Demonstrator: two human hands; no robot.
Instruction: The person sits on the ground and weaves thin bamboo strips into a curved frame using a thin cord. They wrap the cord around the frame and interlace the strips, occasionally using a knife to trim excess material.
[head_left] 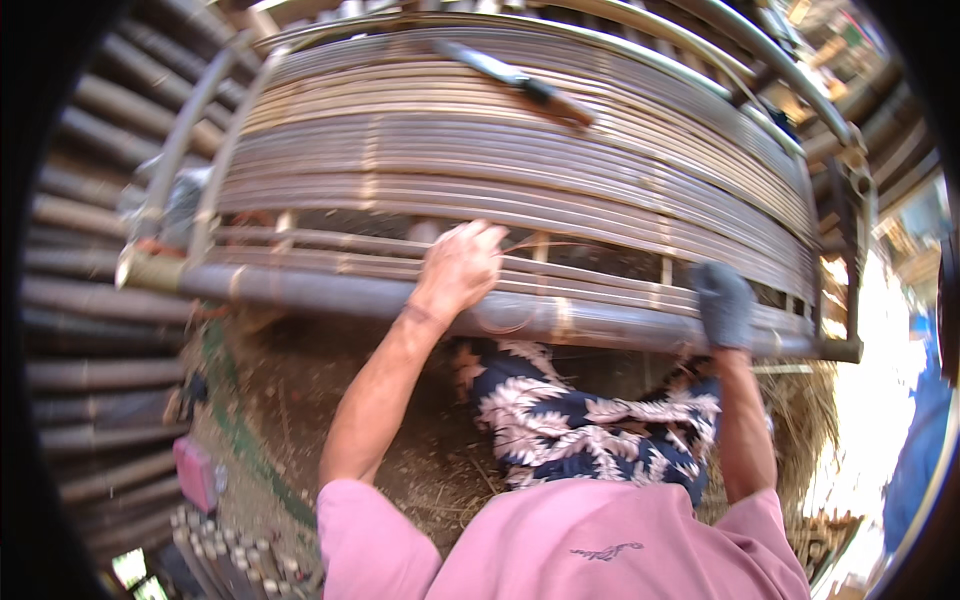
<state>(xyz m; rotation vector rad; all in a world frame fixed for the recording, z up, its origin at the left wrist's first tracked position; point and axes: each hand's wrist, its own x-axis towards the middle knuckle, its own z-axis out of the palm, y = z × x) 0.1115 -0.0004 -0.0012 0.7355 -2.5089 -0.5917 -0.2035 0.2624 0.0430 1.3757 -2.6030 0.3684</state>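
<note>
A long bench-like frame of bamboo slats (480, 150) lies across in front of me, with a thick bamboo pole (380, 300) along its near edge. My left hand (462, 268), bare, is at the narrow near slats beside an opening, its fingers curled closed. A thin reddish cord (550, 244) runs rightward from its fingertips, and a loose loop hangs over the pole below. My right hand (723, 305), in a grey glove, is over the near slats and pole farther right. Blur hides its fingers. A knife (520, 85) with a brown handle lies on the far slats.
Bamboo poles (90, 290) line the left side. A pink box-like object (196, 474) is on the ground near a bundle of cut sticks (235, 550). Patterned dark cloth (600, 425) covers my lap. Straw (815, 410) is at the right, under the frame's end.
</note>
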